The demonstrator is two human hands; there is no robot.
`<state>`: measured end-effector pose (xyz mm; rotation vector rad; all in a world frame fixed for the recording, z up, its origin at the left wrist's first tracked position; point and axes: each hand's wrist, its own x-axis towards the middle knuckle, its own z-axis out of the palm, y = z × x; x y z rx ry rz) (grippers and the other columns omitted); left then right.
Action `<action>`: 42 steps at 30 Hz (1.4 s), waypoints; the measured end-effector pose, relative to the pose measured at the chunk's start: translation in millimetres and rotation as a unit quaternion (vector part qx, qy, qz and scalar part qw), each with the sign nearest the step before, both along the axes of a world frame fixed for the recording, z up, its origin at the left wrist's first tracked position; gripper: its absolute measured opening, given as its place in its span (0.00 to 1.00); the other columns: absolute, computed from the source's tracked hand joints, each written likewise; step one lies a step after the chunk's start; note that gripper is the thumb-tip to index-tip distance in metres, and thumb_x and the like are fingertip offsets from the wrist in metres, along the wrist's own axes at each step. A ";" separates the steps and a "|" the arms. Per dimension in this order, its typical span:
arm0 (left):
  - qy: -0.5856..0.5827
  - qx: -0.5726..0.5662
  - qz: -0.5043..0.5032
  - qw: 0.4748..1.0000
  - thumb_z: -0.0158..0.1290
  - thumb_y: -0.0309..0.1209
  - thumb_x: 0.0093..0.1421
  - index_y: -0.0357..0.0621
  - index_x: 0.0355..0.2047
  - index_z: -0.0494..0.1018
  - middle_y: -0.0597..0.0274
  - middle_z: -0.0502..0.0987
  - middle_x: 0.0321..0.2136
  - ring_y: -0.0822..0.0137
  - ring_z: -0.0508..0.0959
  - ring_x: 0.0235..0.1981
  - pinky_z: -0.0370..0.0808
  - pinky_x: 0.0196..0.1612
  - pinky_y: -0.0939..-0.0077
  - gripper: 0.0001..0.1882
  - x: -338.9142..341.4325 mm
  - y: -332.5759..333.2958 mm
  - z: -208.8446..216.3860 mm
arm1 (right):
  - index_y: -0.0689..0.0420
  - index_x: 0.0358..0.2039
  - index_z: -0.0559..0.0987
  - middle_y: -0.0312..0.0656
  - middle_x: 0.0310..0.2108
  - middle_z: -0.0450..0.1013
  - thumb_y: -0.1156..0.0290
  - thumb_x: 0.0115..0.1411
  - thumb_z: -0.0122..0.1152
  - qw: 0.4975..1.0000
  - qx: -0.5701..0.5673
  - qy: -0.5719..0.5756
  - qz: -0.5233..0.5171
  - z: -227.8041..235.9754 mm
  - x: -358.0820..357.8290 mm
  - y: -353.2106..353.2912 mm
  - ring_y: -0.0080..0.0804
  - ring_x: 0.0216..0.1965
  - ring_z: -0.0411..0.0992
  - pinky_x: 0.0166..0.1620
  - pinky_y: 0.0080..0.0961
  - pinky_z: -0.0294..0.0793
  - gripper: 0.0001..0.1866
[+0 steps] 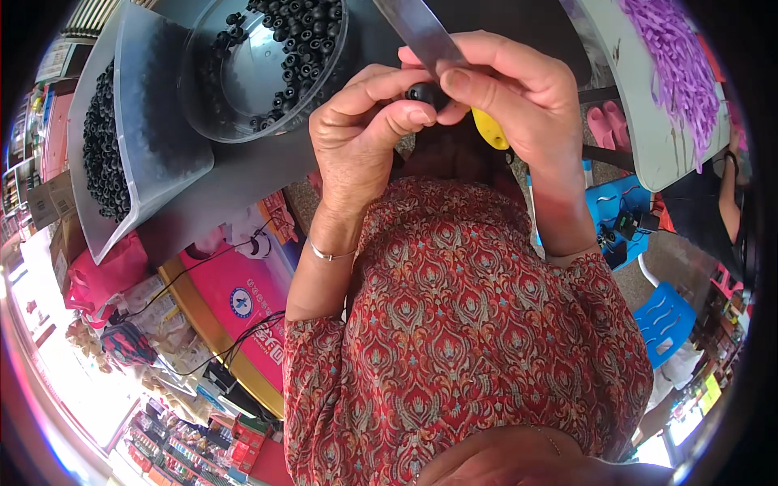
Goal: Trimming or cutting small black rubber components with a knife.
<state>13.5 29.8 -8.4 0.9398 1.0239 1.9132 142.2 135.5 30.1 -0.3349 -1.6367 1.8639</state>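
Fingers (405, 118) of the left hand (353, 136) pinch a small black piece (427, 95), seemingly to steady it, while the right hand (523, 93) closely clasps a knife (421, 31) (yellow-handled), probably for control.

White light floods in by a broad, glaring window (77, 389) at eight o'clock; pale, round-cornered table (640, 105) at two, slotted blue plastic chair (678, 310) just past three!

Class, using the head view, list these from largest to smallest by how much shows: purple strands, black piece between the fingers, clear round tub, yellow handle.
1. Clear round tub
2. Purple strands
3. Yellow handle and black piece: visible parts look too alike to rank; both partly covered.
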 end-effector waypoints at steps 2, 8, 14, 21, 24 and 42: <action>-0.009 0.000 0.005 1.000 0.58 0.16 0.50 0.35 0.37 0.77 0.61 0.76 0.33 0.75 0.74 0.32 0.73 0.35 0.85 0.12 -2.8 -1.3 -2.1 | 0.67 0.43 0.76 0.47 0.41 0.74 0.82 0.58 0.55 0.999 0.041 0.020 0.008 -0.5 -0.5 -3.0 0.26 0.34 0.75 0.34 0.17 0.78 0.12; -0.010 -0.007 0.007 1.000 0.58 0.16 0.49 0.34 0.37 0.77 0.60 0.76 0.33 0.74 0.75 0.32 0.73 0.33 0.85 0.12 -3.6 -2.6 -5.4 | 0.67 0.41 0.77 0.47 0.42 0.73 0.82 0.58 0.54 0.996 0.088 -0.002 0.008 -7.0 -4.0 -2.2 0.25 0.33 0.74 0.32 0.16 0.77 0.11; -0.021 0.007 -0.012 1.000 0.59 0.19 0.51 0.34 0.41 0.76 0.61 0.76 0.33 0.73 0.75 0.33 0.74 0.38 0.82 0.15 2.5 -5.4 -7.2 | 0.67 0.41 0.76 0.47 0.39 0.75 0.78 0.59 0.55 0.999 0.007 -0.032 0.001 -13.2 -3.3 3.1 0.25 0.33 0.76 0.32 0.15 0.78 0.10; -0.090 0.006 -0.039 0.995 0.59 0.21 0.50 0.33 0.45 0.74 0.62 0.74 0.34 0.73 0.74 0.36 0.73 0.44 0.80 0.19 2.8 -6.8 -5.8 | 0.67 0.43 0.74 0.52 0.41 0.74 0.78 0.61 0.52 0.999 -0.049 0.021 -0.009 -14.6 -7.6 -1.3 0.32 0.39 0.75 0.34 0.19 0.81 0.11; -0.096 -0.003 -0.036 0.995 0.59 0.19 0.50 0.33 0.45 0.73 0.62 0.74 0.34 0.74 0.73 0.36 0.73 0.44 0.81 0.20 1.7 -4.9 -4.5 | 0.66 0.43 0.74 0.52 0.42 0.74 0.78 0.61 0.52 0.997 -0.066 0.026 -0.009 -14.2 -11.3 0.5 0.33 0.40 0.75 0.34 0.19 0.80 0.11; 0.625 -0.059 0.369 0.685 0.65 0.22 0.43 0.39 0.34 0.79 0.62 0.77 0.25 0.71 0.75 0.24 0.71 0.28 0.81 0.15 -74.0 -63.2 114.1 | 0.60 0.53 0.68 0.47 0.47 0.71 0.71 0.66 0.43 0.902 -0.380 0.173 0.114 -27.7 -2.1 27.4 0.37 0.50 0.70 0.31 0.19 0.72 0.16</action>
